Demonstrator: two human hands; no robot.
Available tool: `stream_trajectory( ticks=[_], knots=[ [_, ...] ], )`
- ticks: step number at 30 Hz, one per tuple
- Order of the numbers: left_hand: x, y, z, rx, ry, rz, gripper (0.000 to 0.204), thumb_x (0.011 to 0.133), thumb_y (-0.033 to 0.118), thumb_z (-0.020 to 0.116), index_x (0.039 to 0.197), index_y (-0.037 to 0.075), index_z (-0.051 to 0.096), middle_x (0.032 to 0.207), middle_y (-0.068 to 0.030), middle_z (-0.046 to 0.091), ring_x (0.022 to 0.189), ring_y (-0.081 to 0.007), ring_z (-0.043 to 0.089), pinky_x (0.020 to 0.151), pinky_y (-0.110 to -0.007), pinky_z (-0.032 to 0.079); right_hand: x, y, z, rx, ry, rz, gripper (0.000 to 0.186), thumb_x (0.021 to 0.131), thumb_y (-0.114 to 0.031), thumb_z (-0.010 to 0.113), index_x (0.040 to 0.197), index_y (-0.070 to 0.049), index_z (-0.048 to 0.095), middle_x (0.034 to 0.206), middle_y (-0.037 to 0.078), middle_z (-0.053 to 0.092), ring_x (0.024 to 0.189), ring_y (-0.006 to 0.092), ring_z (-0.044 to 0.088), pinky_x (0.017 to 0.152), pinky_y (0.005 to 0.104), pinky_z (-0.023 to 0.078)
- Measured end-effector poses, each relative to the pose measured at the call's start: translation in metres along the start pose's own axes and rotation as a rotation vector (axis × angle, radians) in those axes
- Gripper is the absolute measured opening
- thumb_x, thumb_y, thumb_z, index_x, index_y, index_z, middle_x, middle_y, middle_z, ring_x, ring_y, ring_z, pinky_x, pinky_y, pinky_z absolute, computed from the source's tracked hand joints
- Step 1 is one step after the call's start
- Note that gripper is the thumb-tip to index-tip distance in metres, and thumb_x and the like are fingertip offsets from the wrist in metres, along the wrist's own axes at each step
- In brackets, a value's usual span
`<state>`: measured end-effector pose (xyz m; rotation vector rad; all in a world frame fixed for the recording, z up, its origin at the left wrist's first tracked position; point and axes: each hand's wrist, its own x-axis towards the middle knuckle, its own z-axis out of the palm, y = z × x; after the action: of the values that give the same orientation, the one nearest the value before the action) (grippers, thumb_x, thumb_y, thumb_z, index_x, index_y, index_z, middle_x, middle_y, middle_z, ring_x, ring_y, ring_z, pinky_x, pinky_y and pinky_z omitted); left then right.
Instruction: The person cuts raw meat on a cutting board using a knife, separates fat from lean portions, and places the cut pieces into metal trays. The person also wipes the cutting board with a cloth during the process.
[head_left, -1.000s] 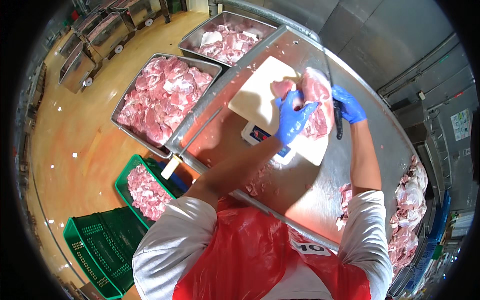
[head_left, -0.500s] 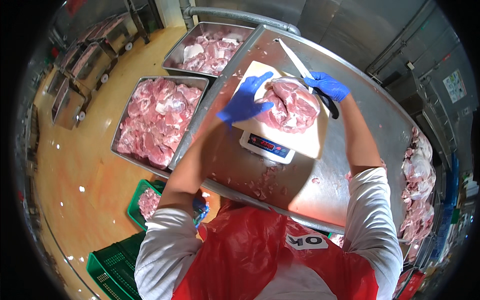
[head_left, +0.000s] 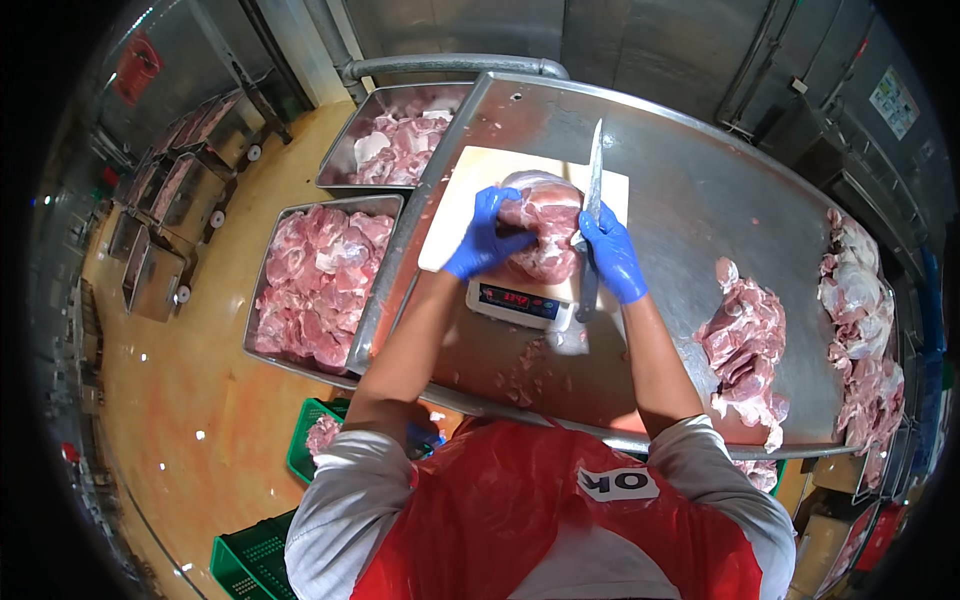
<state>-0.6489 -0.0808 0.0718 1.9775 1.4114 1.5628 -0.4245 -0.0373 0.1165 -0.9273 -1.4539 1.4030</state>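
A large lump of raw pink meat (head_left: 552,228) rests on a white cutting board (head_left: 450,205), which lies on top of a small digital scale (head_left: 518,307) with a lit red display. My left hand (head_left: 488,236), in a blue glove, grips the meat's left side, with fingers over the top and thumb lower down. At its right edge is my right hand (head_left: 612,256), also gloved in blue, closed around a knife (head_left: 596,170). The blade points away from me and the black handle sticks out toward me. My right fingertips are close against the meat; contact is partly hidden.
Beneath the scale is a metal table (head_left: 690,230) with small scraps near its front. Two steel tubs of meat, a near one (head_left: 325,285) and a far one (head_left: 395,140), stand left. Cut meat (head_left: 745,345) lies right, beside larger pieces (head_left: 855,290). Green crates (head_left: 245,560) sit below left.
My left hand has gone from spread fingers to a grip on the meat. The meat looks narrower and turned. The knife has swung from leaning left to nearly straight ahead. The view has shifted.
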Motion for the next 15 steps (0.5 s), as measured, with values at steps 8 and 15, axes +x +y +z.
stream_trajectory(
  ticks=[8, 15],
  knots=[
    [-0.022, 0.089, 0.023, 0.689, 0.172, -0.008, 0.061, 0.08, 0.019, 0.072, 0.134, 0.008, 0.046, 0.123, -0.0236, 0.046, 0.107, -0.0453, 0.048, 0.093, -0.05, 0.041, 0.057, 0.0, -0.047, -0.113, -0.412, 0.155, 0.035, 0.096, -0.034, 0.059, 0.108, -0.001, 0.063, 0.083, -0.002, 0.058, 0.073, 0.0074, 0.05, 0.071, 0.0252, 0.047],
    [-0.003, 0.097, 0.049, 0.779, -0.47, 0.065, 0.036, 0.08, 0.023, 0.065, 0.112, 0.006, 0.061, 0.109, -0.0187, 0.057, 0.097, -0.0336, 0.057, 0.087, -0.046, 0.046, 0.021, 0.011, -0.047, -0.261, -0.037, -0.039, 0.031, 0.096, -0.033, 0.056, 0.095, -0.002, 0.063, 0.076, 0.001, 0.059, 0.069, 0.0092, 0.052, 0.063, 0.0275, 0.045]
  ],
)
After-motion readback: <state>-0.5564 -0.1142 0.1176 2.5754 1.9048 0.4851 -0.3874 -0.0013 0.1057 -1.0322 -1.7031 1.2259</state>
